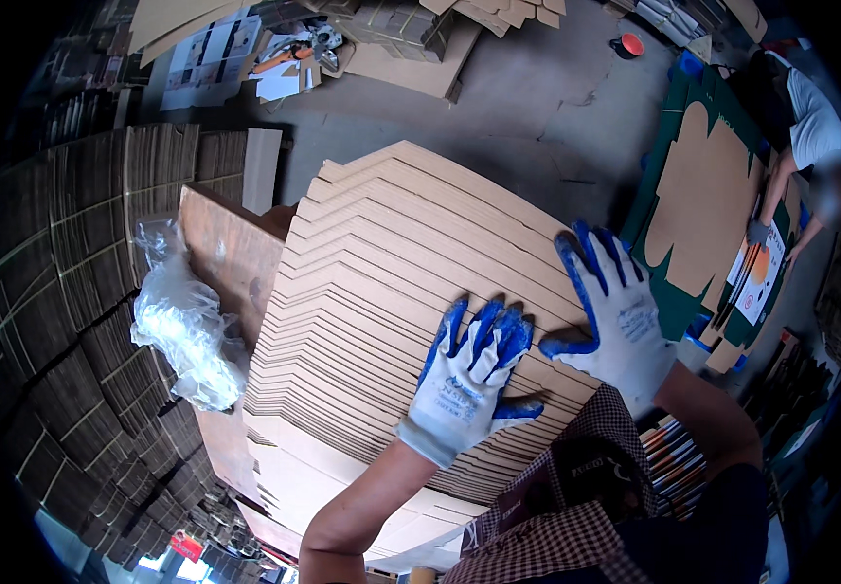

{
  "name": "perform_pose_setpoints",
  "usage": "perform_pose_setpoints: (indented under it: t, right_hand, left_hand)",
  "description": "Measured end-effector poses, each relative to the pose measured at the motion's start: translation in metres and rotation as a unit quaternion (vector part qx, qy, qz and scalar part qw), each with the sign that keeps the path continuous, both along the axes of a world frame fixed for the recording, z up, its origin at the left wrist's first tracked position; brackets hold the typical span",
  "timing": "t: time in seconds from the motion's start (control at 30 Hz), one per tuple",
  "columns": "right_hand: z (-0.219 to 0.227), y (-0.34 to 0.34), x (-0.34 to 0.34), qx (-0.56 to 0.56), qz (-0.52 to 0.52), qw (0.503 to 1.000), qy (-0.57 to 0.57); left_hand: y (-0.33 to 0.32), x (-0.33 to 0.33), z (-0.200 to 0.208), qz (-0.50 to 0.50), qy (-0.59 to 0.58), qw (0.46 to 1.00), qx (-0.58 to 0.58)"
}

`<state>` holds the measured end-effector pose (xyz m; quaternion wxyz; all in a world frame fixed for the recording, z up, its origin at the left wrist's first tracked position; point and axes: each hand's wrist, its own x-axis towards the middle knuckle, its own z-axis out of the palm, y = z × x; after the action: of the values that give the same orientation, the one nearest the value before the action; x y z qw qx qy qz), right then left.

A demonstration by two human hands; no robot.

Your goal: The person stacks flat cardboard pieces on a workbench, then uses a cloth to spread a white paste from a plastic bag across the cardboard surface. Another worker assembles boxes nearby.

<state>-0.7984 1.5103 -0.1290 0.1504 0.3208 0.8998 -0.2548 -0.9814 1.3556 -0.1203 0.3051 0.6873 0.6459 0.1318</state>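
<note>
Resting on overlapping cardboard sheets [381, 253], the left hand [469, 375] and right hand [615, 307], in 2 white-and-blue gloves [634, 341], each show a released grip; the sheets lie on the wooden table [231, 253] beside clear plastic [187, 326].

- I see small blue print across the backs of the left glove [451, 401] and right glove [637, 336].
- I spot printing on the white sheet [757, 282] at right.
- I can read no wording reliably.
</note>
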Motion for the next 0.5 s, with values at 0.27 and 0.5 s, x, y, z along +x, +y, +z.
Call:
perform_pose_setpoints:
  t: [0.27, 0.5]
  right_hand:
    - [-0.014, -0.007, 0.006, -0.006, -0.018, 1.0, -0.007]
    - [-0.004, -0.025, 0.003, 0.057, 0.01, 0.997, 0.045]
  left_hand:
    - [-0.004, -0.003, 0.004, -0.004, -0.008, 1.0, -0.018]
    - [-0.004, -0.002, 0.004, -0.017, 0.007, 1.0, -0.025]
